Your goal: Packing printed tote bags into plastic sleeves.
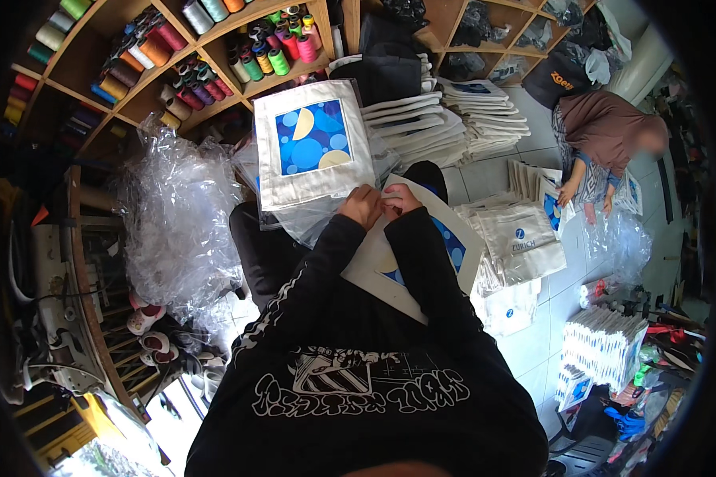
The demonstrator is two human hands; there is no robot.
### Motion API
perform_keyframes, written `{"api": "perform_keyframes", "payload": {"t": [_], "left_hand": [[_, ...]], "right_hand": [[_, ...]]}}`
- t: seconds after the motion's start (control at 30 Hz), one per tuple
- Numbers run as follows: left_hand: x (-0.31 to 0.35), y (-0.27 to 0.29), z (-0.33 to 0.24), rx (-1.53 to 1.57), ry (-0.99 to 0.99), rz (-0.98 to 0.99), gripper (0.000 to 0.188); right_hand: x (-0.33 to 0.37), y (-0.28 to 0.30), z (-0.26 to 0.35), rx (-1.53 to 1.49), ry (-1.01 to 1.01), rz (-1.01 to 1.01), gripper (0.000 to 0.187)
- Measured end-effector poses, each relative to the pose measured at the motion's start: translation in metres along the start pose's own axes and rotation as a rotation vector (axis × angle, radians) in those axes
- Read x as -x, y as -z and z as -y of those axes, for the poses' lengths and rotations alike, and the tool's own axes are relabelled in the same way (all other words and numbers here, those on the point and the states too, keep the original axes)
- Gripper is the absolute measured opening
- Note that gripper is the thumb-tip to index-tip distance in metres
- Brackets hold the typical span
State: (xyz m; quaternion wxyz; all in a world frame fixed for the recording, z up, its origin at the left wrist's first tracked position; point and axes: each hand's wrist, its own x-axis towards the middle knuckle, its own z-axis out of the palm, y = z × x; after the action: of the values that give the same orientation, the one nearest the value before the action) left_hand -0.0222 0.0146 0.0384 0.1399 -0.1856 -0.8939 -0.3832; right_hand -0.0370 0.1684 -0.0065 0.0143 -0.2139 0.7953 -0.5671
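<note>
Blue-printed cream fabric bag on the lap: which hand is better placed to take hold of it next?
Probably the right hand: its forearm crosses the cream fabric bag, and the hand sits near the bag's upper corner. The left hand is nearer the clear plastic. What either holds is unclear.

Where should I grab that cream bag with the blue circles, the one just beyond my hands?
Probably pinch the cream bag by its near edge, from your side, thumb on top, fingers beneath: it's spread face up, with its near right corner beside your left hand. Clear plastic shows past that edge and might get caught too.
</note>
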Motion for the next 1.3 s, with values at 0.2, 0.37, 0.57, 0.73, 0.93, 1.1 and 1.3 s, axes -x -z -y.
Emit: {"api": "perform_keyframes", "payload": {"t": [0.2, 0.37, 0.57, 0.73, 0.93, 1.1, 1.3], "left_hand": [[0.003, -0.012, 0.005, -0.158, -0.031, -0.045, 0.018], [0.003, -0.014, 0.005, -0.156, -0.061, -0.148, 0.018], [0.005, -0.014, 0.007, -0.12, -0.083, -0.166, 0.02], [0.006, -0.013, 0.009, -0.052, -0.094, -0.169, 0.022], [0.008, -0.012, 0.012, -0.016, -0.107, -0.212, 0.028], [0.01, -0.006, 0.011, 0.064, -0.043, -0.186, 0.025], [0.011, 0.024, 0.008, 0.08, 0.015, -0.197, 0.027]], "right_hand": [[-0.001, 0.0, 0.017, -0.103, -0.291, 0.008, 0.034], [-0.005, 0.0, 0.026, -0.298, -0.36, -0.014, 0.034], [-0.019, 0.005, 0.032, -0.499, -0.579, -0.072, 0.032], [-0.021, -0.001, 0.025, -0.404, -0.468, -0.069, 0.032], [-0.022, -0.004, 0.019, -0.46, -0.498, -0.092, 0.033], [-0.023, -0.008, 0.016, -0.453, -0.496, -0.121, 0.035], [-0.019, -0.006, 0.006, -0.552, -0.428, -0.176, 0.034]]}}
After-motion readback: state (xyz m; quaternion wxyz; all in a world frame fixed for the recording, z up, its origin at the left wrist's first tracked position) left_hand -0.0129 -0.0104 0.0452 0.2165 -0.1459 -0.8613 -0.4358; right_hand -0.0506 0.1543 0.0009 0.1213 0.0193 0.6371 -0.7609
